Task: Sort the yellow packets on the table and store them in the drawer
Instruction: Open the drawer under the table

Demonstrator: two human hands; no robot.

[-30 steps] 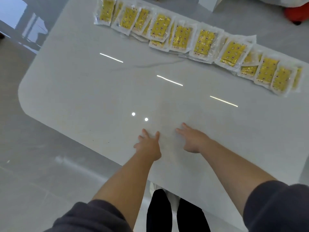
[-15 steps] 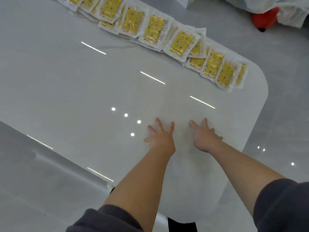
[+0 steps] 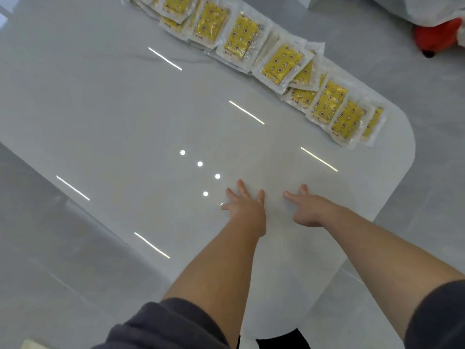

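My dark sleeves fill the bottom of the frame. Just above centre, my left hand lies flat on the white desk with fingers spread wide, holding nothing. My right hand rests just beside it, fingers likewise straight and empty. Well beyond them, the yellow packets lie overlapping in a row along the desk's far edge, from top centre toward the right. A red object sits on the floor at upper right.

Print on the yellow packets is too small to read.
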